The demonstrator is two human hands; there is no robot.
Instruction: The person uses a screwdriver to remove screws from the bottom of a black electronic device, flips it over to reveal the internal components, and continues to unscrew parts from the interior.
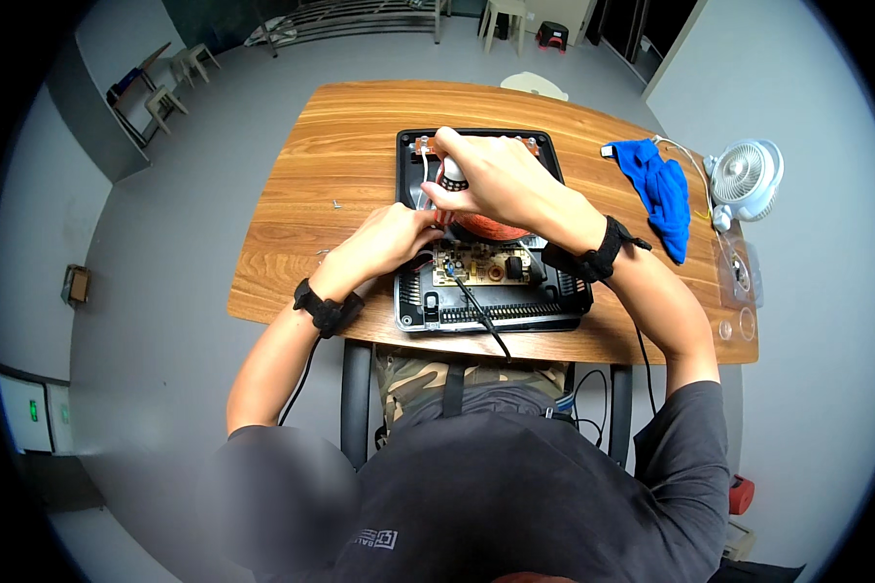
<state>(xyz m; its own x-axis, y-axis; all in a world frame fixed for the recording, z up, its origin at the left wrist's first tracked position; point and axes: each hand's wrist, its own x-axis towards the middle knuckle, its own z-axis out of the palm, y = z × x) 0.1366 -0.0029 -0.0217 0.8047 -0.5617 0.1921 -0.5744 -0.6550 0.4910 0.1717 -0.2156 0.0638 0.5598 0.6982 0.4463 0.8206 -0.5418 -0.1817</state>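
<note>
On the table lies an opened black appliance housing point(544, 316), which looks like an induction cooker. Inside it are a round copper-red coil point(494, 228) and a tan circuit board point(486, 268). My right hand point(506, 185) is closed around a white and black handle point(453, 175), apparently a screwdriver, held steeply over the coil's left side. Just below, my left hand point(384, 238) has its fingertips pinched together at the coil's left edge; what they hold is hidden. A white wire point(425, 165) runs beside the handle. Toward me, a black cable point(483, 319) trails over the housing's near edge.
Small screws point(336, 204) lie on the wooden table point(301, 175) to the left. At the right are a blue cloth point(656, 189), a white fan point(744, 178) and a clear plastic tray point(739, 267). A white stool point(535, 85) stands beyond the far edge.
</note>
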